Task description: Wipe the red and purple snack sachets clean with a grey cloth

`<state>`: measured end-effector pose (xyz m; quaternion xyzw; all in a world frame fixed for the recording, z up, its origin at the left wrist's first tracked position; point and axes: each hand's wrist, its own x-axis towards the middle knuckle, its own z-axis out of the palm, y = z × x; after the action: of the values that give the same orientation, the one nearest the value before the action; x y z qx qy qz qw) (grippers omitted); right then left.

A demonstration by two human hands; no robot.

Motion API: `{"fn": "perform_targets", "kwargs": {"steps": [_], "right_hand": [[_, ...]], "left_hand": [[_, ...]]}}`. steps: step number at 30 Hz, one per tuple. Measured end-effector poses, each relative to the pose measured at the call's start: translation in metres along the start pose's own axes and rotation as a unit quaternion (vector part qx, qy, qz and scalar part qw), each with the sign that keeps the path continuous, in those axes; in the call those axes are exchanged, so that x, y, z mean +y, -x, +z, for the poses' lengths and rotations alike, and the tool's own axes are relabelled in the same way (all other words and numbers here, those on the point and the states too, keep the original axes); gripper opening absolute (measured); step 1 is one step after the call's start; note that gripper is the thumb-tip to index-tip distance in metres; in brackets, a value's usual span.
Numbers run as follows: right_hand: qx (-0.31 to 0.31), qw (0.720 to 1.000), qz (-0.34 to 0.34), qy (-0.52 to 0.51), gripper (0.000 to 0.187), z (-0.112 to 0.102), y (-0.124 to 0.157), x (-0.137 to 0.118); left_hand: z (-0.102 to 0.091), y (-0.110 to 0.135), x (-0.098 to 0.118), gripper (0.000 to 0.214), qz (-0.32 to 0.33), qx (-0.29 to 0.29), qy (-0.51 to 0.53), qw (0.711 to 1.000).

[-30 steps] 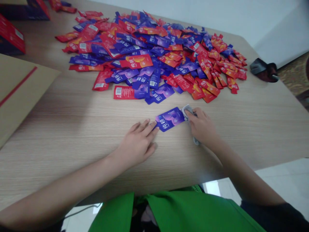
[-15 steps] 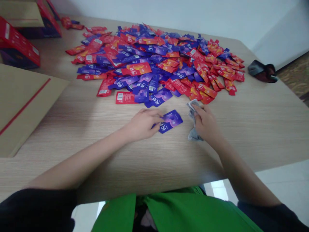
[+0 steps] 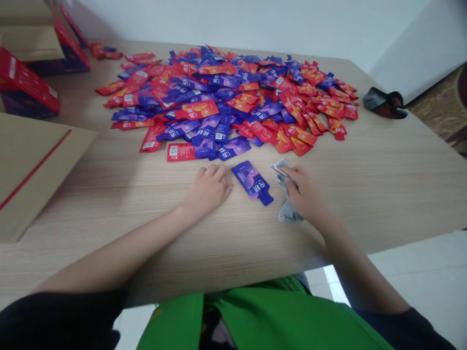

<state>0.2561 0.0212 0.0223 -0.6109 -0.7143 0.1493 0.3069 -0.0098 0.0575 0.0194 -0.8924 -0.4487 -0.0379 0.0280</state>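
Observation:
A single purple pouch (image 3: pixel 251 182) with a narrow spout end lies flat on the table between my hands, its spout pointing toward me and to the right. Just left of it, my left hand (image 3: pixel 210 187) rests on the tabletop with fingers loosely bent and somewhat apart, holding nothing. My right hand (image 3: pixel 304 192) is closed on a crumpled grey cloth (image 3: pixel 288 210), to the right of the pouch. Beyond both hands spreads a large heap of purple and red-orange pouches (image 3: pixel 215 92).
Open cardboard boxes stand on the left, one with a broad flap (image 3: pixel 40 170) reaching over the table (image 3: pixel 153 262). Behind it is a red and purple box (image 3: pixel 29 87). A dark, glossy, curved object (image 3: pixel 386 103) lies near the right edge. A white wall (image 3: pixel 255 24) rises behind.
The purple pouch has been turned round, so its spout now faces toward me. My left hand has come off it and drawn slightly left. The right hand still grips the cloth.

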Motion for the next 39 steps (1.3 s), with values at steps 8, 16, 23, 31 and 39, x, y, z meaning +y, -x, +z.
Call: {"fn": "perform_targets", "kwargs": {"steps": [8, 16, 23, 31, 39], "right_hand": [[-0.047, 0.996, -0.046, 0.058, 0.040, 0.013, 0.014, -0.028], [-0.095, 0.987, -0.004, 0.130, 0.034, 0.011, 0.027, -0.010], [0.005, 1.000, 0.000, -0.005, 0.028, -0.029, 0.003, -0.010], [-0.018, 1.000, -0.014, -0.015, 0.030, -0.009, -0.016, -0.012], [-0.138, 0.978, -0.092, 0.129, 0.041, 0.037, -0.019, -0.053]], "left_hand": [[0.021, -0.023, 0.001, 0.051, 0.198, 0.005, 0.081, 0.977], [0.014, -0.047, -0.001, 0.042, 0.161, -0.003, 0.091, 0.983], [-0.019, -0.051, -0.006, 0.035, 0.084, 0.010, 0.066, 0.994], [-0.017, -0.008, -0.003, 0.040, -0.006, -0.055, 0.073, 0.996], [-0.011, 0.007, 0.012, 0.032, 0.008, -0.085, 0.069, 0.994]]}}
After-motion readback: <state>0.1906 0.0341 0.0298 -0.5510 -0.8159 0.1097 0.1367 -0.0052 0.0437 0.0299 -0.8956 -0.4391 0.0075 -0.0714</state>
